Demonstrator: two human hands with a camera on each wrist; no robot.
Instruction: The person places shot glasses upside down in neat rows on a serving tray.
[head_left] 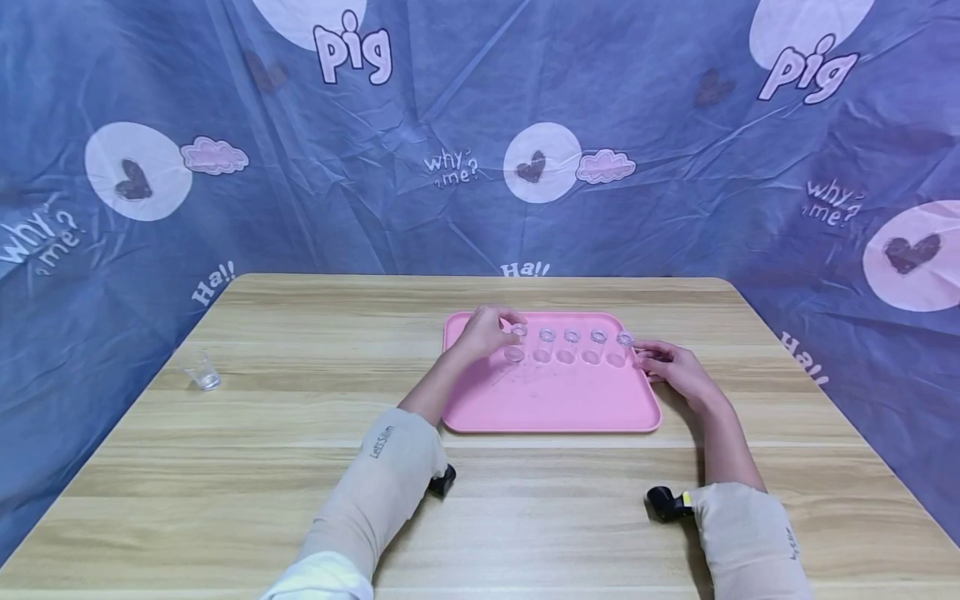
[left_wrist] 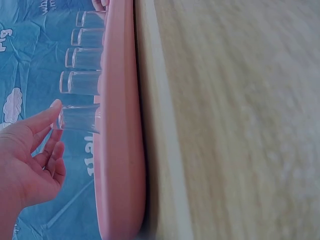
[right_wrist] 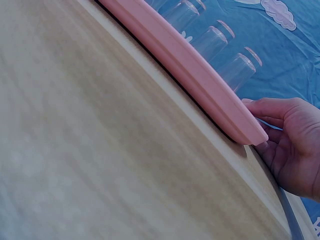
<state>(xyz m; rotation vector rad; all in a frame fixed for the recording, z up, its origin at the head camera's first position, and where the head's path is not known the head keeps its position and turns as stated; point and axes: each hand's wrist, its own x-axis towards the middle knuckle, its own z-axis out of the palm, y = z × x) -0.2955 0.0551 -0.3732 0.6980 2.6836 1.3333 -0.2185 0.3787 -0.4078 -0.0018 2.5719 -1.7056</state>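
Observation:
A pink tray [head_left: 547, 408] lies on the table with several small clear glasses in a row along its far part. My left hand [head_left: 486, 332] reaches over the tray's left side and pinches the leftmost glass [left_wrist: 80, 118] near its rim, between thumb and fingers. That glass stands upright, its base down at the tray. At the tray's right edge, my right hand [head_left: 675, 368] grips the rim, thumb on top and fingers curled at the outer side, partly hidden. Nearest to it stands the rightmost glass [right_wrist: 237, 72], apart from the fingers.
Another small clear glass [head_left: 204, 372] stands alone on the left part of the wooden table [head_left: 300, 333]. A blue printed cloth [head_left: 465, 225] hangs behind the table and along its sides. Black wrist cameras [head_left: 442, 481] sit at both forearms.

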